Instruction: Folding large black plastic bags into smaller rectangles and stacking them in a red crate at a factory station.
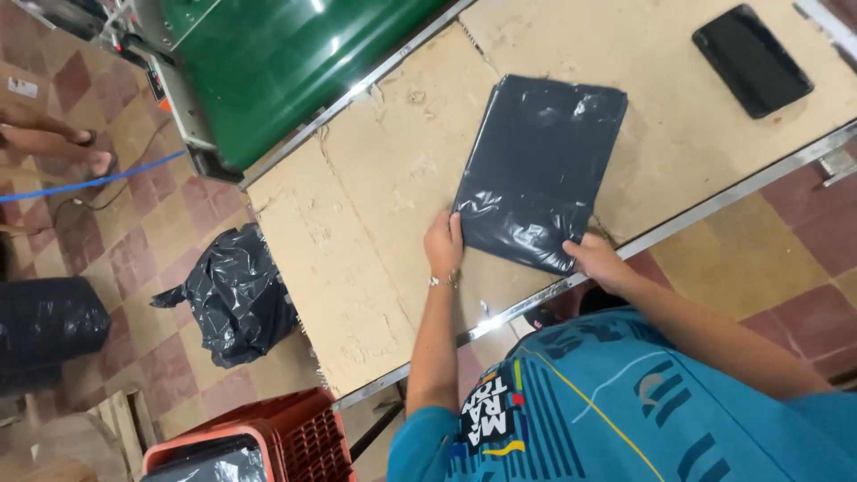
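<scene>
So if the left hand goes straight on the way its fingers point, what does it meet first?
The left hand already touches the grey plastic bag at its near left corner. Its fingers point up the table, so it would probably slide along the bag's left edge or onto the bag; depth is unclear.

The person wore a teal short-sleeved shirt (625, 402), printed across the front with darker blue bars, thin pale curved lines, a slim yellow diagonal stripe and a dark panel of white lettering with small coloured patches. Both forearms were bare below the sleeves. A thin silvery bracelet (443, 281) circled the wrist just behind the left hand (444, 245).
</scene>
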